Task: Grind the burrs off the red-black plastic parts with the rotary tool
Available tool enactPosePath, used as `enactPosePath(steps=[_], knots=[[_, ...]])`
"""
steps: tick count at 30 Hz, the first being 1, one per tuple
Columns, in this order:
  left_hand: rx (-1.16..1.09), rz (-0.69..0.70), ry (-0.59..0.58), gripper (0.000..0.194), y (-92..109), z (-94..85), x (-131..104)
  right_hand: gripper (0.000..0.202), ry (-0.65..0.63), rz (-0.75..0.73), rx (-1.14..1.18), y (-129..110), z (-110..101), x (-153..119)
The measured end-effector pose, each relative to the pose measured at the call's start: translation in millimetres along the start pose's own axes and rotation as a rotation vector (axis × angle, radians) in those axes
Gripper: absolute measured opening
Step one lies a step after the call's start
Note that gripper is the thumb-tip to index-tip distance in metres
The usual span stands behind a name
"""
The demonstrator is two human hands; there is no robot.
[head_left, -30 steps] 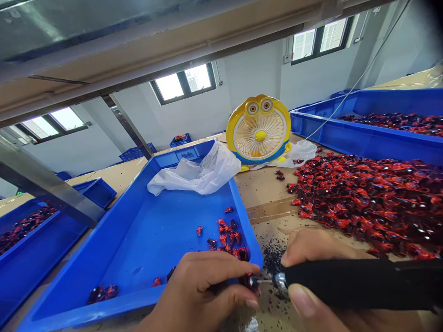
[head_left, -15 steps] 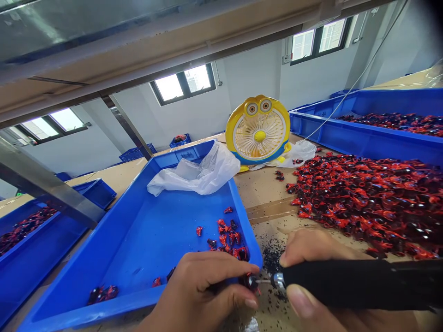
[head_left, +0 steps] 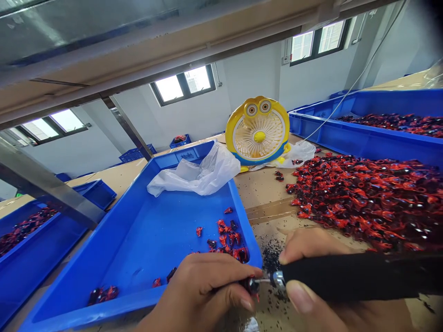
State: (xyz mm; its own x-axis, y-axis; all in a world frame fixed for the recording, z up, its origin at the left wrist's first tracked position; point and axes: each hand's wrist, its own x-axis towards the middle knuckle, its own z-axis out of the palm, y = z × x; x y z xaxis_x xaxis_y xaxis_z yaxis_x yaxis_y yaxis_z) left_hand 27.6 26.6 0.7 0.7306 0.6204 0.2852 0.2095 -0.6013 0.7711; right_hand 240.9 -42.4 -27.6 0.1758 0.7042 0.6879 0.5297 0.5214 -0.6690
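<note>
Between the thumb and forefinger of my left hand is a small red-and-black plastic part, mostly hidden by the fingers. My right hand grips a black, pen-shaped power tool with a silver collar. Its thin metal bit meets the right end of the held part. Both hands are closed, just over the near right corner of a blue tray. Several similar red-and-black parts lie inside that tray. Black shavings are scattered on the cardboard beneath the tool.
A large pile of red-and-black parts covers the right side. Behind it stands another blue tray. A yellow fan and a clear plastic bag are farther back. A metal post and overhead shelf frame the left and top.
The rear of the black tool has swung slightly upward in the view. My left hand still holds the part against the bit, almost unmoved.
</note>
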Motion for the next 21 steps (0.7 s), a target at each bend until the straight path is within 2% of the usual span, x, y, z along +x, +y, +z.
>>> enactPosePath(steps=[5,10,15,18,21], knots=[[-0.004,0.029,-0.033,0.033,1.3,-0.6,-0.6,0.019,0.007,0.0,0.036,0.5,1.9,-1.2],[0.007,-0.01,-0.066,0.033,1.6,-4.2,-0.7,0.021,-0.002,0.011,0.109,-2.4,3.6,-0.7],[0.017,-0.001,-0.108,0.044,4.0,-5.0,1.3,0.019,0.032,0.026,0.175,-0.7,3.3,2.7],[0.002,0.017,-0.07,0.047,0.9,-2.6,0.5,0.02,0.03,0.02,0.19,4.8,-0.1,3.0],[-0.022,0.008,0.016,0.031,-7.1,0.6,-4.7,0.021,0.053,0.009,0.197,11.7,-5.3,1.4]])
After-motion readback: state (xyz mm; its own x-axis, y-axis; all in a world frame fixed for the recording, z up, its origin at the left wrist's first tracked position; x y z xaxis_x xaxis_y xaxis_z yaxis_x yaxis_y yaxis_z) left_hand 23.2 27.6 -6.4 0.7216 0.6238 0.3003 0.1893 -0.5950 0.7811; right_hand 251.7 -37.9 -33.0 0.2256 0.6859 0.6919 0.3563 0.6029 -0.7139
